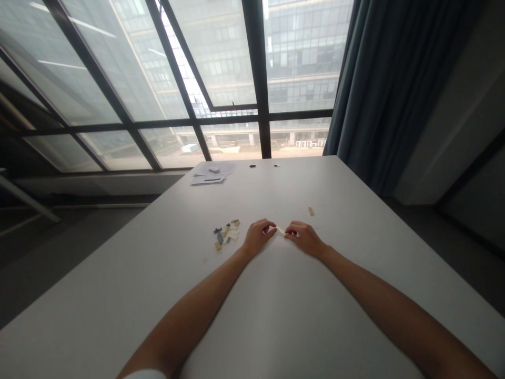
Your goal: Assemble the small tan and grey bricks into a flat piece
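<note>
My left hand (258, 237) and my right hand (304, 238) meet at the middle of the white table (276, 316). Both pinch a small cream-coloured brick piece (280, 230) held between their fingertips, just above the tabletop. The fingers of each hand are curled and closed. A small heap of loose bricks (226, 233), grey, cream and tan, lies just left of my left hand. One tan brick (311, 211) lies alone a little beyond my right hand.
Papers and a clear bag (213, 173) lie at the table's far left edge, with two small dark round things (252, 166) beside them. A big window stands behind the table and a dark curtain (379, 95) hangs at the right.
</note>
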Demonstrator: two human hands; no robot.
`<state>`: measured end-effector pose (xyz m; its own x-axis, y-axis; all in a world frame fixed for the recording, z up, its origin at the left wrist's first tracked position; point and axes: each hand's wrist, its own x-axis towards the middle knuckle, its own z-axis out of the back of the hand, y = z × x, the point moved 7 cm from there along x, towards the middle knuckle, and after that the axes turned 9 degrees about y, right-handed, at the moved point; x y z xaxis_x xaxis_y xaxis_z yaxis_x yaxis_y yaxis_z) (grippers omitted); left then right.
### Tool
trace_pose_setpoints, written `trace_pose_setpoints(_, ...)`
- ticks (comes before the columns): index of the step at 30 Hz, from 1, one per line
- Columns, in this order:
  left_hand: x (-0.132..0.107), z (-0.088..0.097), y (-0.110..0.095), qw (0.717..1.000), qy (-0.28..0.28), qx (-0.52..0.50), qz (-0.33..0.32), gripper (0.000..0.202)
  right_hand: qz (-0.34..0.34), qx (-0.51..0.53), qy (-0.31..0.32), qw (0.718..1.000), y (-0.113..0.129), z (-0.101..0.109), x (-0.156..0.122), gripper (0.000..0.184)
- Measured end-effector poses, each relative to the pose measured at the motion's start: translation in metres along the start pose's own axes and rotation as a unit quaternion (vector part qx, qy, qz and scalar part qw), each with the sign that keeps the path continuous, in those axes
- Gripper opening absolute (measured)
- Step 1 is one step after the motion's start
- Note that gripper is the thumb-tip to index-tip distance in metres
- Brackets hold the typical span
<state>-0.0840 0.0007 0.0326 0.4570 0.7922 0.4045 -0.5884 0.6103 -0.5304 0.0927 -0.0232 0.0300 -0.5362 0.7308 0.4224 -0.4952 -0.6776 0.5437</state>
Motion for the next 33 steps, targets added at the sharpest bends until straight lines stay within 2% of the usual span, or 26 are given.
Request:
trace_pose_setpoints(17,0.0007,-0.0032,0.0007,1.0,0.013,-0.017,-0.001,0.013,0.011,0.025,0.022,0.999,0.0048,-0.002,0.0013,0.004)
trace_pose_setpoints(26,-0.0005,0.0003,0.0007,1.0,-0.001,-0.03,0.001,0.014,0.025,0.008,0.013,1.0,0.0054,-0.0017,-0.0003,0.006)
trace_pose_setpoints(33,-0.002,0.0033,0.0002,0.999,-0.021,-0.024,0.002,0.018,-0.002,-0.008,-0.015,1.0,0.0023,0.0017,-0.0001,0.013)
